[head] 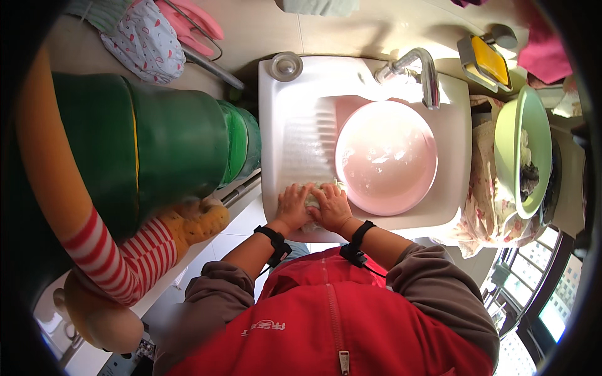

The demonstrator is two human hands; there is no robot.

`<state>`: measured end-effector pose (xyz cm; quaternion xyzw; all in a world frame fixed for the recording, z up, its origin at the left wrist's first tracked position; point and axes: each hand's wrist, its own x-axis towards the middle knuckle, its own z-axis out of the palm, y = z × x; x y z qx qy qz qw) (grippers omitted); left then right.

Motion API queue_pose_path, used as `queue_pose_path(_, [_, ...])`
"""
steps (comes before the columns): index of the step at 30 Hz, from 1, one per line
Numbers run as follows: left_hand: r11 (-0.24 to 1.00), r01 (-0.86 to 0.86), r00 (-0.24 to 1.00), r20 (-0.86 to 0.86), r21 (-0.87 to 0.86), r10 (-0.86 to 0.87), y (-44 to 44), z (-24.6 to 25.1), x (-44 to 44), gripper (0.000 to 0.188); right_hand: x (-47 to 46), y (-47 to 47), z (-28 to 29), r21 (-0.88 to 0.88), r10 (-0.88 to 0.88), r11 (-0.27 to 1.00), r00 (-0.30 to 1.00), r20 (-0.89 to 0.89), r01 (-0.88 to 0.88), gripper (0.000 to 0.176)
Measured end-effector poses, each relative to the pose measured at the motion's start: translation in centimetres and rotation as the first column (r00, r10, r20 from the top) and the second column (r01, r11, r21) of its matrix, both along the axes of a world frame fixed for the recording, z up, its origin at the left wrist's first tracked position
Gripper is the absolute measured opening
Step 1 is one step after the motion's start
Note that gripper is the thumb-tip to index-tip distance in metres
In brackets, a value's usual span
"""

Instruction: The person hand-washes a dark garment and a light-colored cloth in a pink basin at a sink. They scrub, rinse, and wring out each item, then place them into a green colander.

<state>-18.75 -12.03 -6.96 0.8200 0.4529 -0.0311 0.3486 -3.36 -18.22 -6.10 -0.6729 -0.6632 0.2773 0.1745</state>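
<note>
My left hand point(292, 207) and my right hand point(333, 207) lie side by side on a bunched, pale greenish cloth point(311, 202). Their fingers curl over it, so most of the cloth is hidden. It rests at the near end of the ridged washboard point(305, 136) built into a white laundry sink point(270, 155). Just right of my right hand, a pink basin point(390, 160) sits in the sink bowl and appears to hold water. The metal faucet point(429, 84) reaches over the basin's far right side.
At right, a lime-green basin point(505, 150) containing clothes stands on floral fabric point(484, 202). A yellow soap bar point(489, 58) sits in a wall holder. A metal sink strainer point(285, 66) occupies the far left corner. Large green containers point(178, 136) and a plush toy point(150, 244) crowd the left.
</note>
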Motion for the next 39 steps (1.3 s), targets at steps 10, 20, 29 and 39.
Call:
queue_pose_path(10, [0.984,0.022,0.992,-0.121,-0.178,-0.044,3.7,0.3,2.0,0.073,1.9,3.5,-1.8,-0.003,0.017,1.0,0.984,-0.178,-0.018,0.042])
queue_pose_path(20, [0.971,0.061,0.935,0.326,0.233,-0.136,0.9,4.2,-1.1,0.075,3.2,1.7,-1.0,-0.224,-0.26,0.96,0.84,-0.476,0.17,0.048])
queue_pose_path(29, [0.963,-0.158,0.942,0.327,0.22,0.08,-2.7,1.5,-1.6,0.023,-3.5,-2.9,1.1,0.086,-0.172,0.979,0.974,-0.146,0.185,0.031])
queue_pose_path(39, [0.963,-0.127,0.986,0.136,0.239,0.096,1.3,-0.3,1.3,0.022,-1.5,1.2,-2.4,0.054,-0.198,0.976,0.962,-0.189,0.211,0.021])
